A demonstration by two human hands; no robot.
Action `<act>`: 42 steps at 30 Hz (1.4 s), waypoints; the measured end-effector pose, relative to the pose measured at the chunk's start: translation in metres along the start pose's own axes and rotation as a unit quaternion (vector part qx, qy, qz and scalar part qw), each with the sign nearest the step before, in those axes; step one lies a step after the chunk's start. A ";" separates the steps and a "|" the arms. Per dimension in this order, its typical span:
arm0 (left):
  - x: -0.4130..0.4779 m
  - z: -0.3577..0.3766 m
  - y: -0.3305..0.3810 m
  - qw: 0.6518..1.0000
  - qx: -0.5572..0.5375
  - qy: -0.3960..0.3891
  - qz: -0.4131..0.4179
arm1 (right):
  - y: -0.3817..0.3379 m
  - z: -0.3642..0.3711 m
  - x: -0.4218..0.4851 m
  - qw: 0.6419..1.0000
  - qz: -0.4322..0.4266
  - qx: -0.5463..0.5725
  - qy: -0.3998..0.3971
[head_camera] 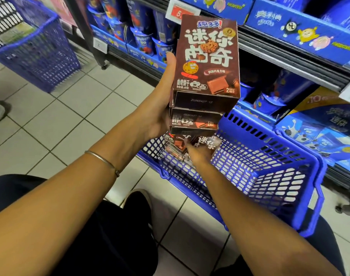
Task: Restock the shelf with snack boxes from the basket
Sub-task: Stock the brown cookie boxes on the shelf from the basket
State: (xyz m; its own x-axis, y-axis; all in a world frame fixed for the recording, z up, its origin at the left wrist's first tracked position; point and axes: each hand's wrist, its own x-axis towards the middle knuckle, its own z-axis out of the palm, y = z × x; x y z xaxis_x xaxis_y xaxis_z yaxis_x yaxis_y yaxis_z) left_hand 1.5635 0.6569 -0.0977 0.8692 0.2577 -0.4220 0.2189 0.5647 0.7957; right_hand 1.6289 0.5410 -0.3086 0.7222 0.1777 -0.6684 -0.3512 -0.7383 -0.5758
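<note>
Two baskets (255,121); two hands (162,108); two held boxes (208,56); basket boxes (207,143) uncountable.

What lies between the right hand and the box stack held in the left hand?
Head view: only more brown snack boxes in the blue basket, against the right hand and just below the stack in the left hand.

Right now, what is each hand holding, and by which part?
Left hand grips the stack of brown boxes by its left side. Right hand touches boxes in the basket; grip unclear.

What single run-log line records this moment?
left hand: holds cookie box stack | right hand: on boxes in blue basket
</note>
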 end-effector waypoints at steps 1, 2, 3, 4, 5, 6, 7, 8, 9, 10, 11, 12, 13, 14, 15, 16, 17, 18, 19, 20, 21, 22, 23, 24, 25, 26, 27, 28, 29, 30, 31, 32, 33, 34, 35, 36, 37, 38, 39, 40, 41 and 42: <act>0.000 0.001 0.001 1.000 -0.007 -0.006 -0.002 | 0.001 0.004 0.002 0.998 -0.021 -0.058 0.005; 0.000 0.001 0.002 1.000 -0.013 -0.011 -0.004 | 0.001 0.006 0.005 0.994 -0.039 -0.102 0.005; 0.000 0.002 0.003 1.000 -0.020 -0.015 -0.006 | 0.000 0.008 0.006 0.991 -0.050 -0.126 0.001; 0.000 0.002 0.004 0.999 -0.027 -0.019 -0.010 | -0.001 0.010 0.007 0.990 -0.055 -0.130 -0.005; 0.000 0.003 0.004 0.999 -0.034 -0.024 -0.013 | -0.002 0.012 0.008 0.991 -0.057 -0.124 -0.009; 0.000 0.002 0.005 0.999 -0.038 -0.029 -0.015 | -0.004 0.014 0.008 0.991 -0.057 -0.117 -0.008; 0.000 0.002 0.005 0.999 -0.039 -0.033 -0.014 | -0.005 0.016 0.009 0.992 -0.055 -0.112 -0.006; 0.000 0.002 0.006 0.999 -0.040 -0.036 -0.012 | -0.006 0.018 0.010 0.993 -0.051 -0.106 -0.003; 0.001 0.001 0.006 0.998 -0.040 -0.036 -0.010 | -0.008 0.020 0.010 0.995 -0.043 -0.095 0.000; 0.001 0.001 0.006 0.998 -0.042 -0.035 -0.010 | -0.009 0.023 0.010 0.996 -0.035 -0.084 0.003; 0.002 0.001 0.006 0.998 -0.044 -0.033 -0.009 | -0.010 0.025 0.010 0.997 -0.028 -0.072 0.006; 0.003 0.000 0.006 0.998 -0.047 -0.031 -0.010 | -0.011 0.028 0.009 0.998 -0.021 -0.057 0.010; 0.004 0.000 0.006 0.998 -0.051 -0.027 -0.012 | -0.013 0.030 0.009 0.999 -0.014 -0.038 0.014; 0.005 -0.001 0.007 0.998 -0.053 -0.025 -0.013 | -0.015 0.032 0.009 1.000 -0.010 -0.017 0.020; 0.005 -0.001 0.007 0.998 -0.054 -0.024 -0.012 | -0.017 0.034 0.008 1.000 -0.007 0.002 0.026; 0.006 -0.001 0.007 0.998 -0.054 -0.025 -0.011 | -0.020 0.037 0.008 0.999 -0.005 0.018 0.032; 0.006 -0.001 0.007 0.998 -0.053 -0.028 -0.009 | -0.022 0.038 0.008 0.999 -0.004 0.033 0.038; 0.005 -0.001 0.007 0.998 -0.054 -0.032 -0.009 | -0.024 0.040 0.008 0.998 -0.005 0.047 0.043; 0.005 0.000 0.007 0.998 -0.058 -0.035 -0.008 | -0.026 0.041 0.008 0.997 -0.006 0.061 0.045; 0.005 0.000 0.007 0.997 -0.062 -0.037 -0.008 | -0.027 0.042 0.008 0.996 -0.005 0.074 0.047; 0.005 0.000 0.007 0.997 -0.063 -0.036 -0.007 | -0.028 0.043 0.008 0.995 -0.002 0.087 0.050; 0.004 0.000 0.008 0.997 -0.062 -0.034 -0.007 | -0.029 0.043 0.009 0.993 0.002 0.108 0.053; 0.004 0.000 0.008 0.998 -0.059 -0.031 -0.006 | -0.029 0.042 0.009 0.989 0.008 0.138 0.053; 0.004 0.000 0.008 0.998 -0.056 -0.029 -0.005 | -0.029 0.041 0.011 0.984 0.014 0.172 0.049; 0.004 -0.001 0.008 0.998 -0.055 -0.029 -0.005 | -0.028 0.038 0.011 0.978 0.023 0.201 0.042; 0.004 -0.001 0.009 0.998 -0.056 -0.029 -0.004 | -0.027 0.034 0.012 0.973 0.034 0.228 0.029; 0.003 -0.002 0.008 0.998 -0.056 -0.030 -0.003 | -0.024 0.030 0.013 0.966 0.047 0.255 0.012; 0.003 -0.002 0.009 0.998 -0.056 -0.031 -0.003 | -0.022 0.026 0.014 0.957 0.061 0.283 -0.009; 0.004 -0.002 0.008 0.998 -0.055 -0.030 -0.003 | -0.021 0.021 0.013 0.949 0.078 0.305 -0.030; 0.004 -0.002 0.008 0.998 -0.053 -0.028 -0.003 | -0.020 0.017 0.011 0.942 0.091 0.321 -0.043; 0.004 -0.002 0.008 0.998 -0.051 -0.026 -0.002 | -0.020 0.013 0.009 0.938 0.096 0.331 -0.048; 0.004 -0.001 0.008 0.998 -0.050 -0.026 -0.001 | -0.019 0.009 0.006 0.935 0.093 0.339 -0.048; 0.005 -0.001 0.008 0.998 -0.050 -0.026 0.000 | -0.018 0.005 0.002 0.934 0.089 0.344 -0.048; 0.005 -0.001 0.008 0.998 -0.051 -0.027 0.001 | -0.015 0.001 -0.001 0.934 0.081 0.345 -0.048; 0.005 -0.001 0.007 0.998 -0.051 -0.026 0.003 | -0.013 -0.004 -0.005 0.934 0.072 0.345 -0.049; 0.005 -0.001 0.007 0.998 -0.050 -0.026 0.003 | -0.011 -0.009 -0.010 0.933 0.064 0.349 -0.053; 0.005 -0.001 0.006 0.999 -0.048 -0.026 0.004 | -0.009 -0.015 -0.013 0.931 0.061 0.354 -0.057; 0.005 -0.001 0.006 0.999 -0.046 -0.026 0.004 | -0.007 -0.021 -0.018 0.928 0.053 0.363 -0.061; 0.006 -0.002 0.006 0.999 -0.046 -0.025 0.005 | -0.006 -0.027 -0.024 0.925 0.039 0.371 -0.064; 0.006 -0.002 0.005 0.999 -0.046 -0.022 0.005 | -0.006 -0.035 -0.031 0.923 0.020 0.378 -0.067; 0.006 -0.002 0.005 0.999 -0.046 -0.020 0.005 | -0.007 -0.042 -0.037 0.923 -0.002 0.379 -0.071; 0.006 -0.002 0.004 0.999 -0.045 -0.020 0.005 | -0.009 -0.051 -0.043 0.922 -0.023 0.378 -0.074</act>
State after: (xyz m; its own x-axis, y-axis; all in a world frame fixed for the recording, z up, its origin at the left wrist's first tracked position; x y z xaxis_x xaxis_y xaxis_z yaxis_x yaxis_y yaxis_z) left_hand 1.5691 0.6620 -0.0979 0.8883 0.2339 -0.3952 0.1706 0.6308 0.7569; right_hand 1.6316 0.5070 -0.2506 0.6774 0.3248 -0.6601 -0.6781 -0.0722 -0.7314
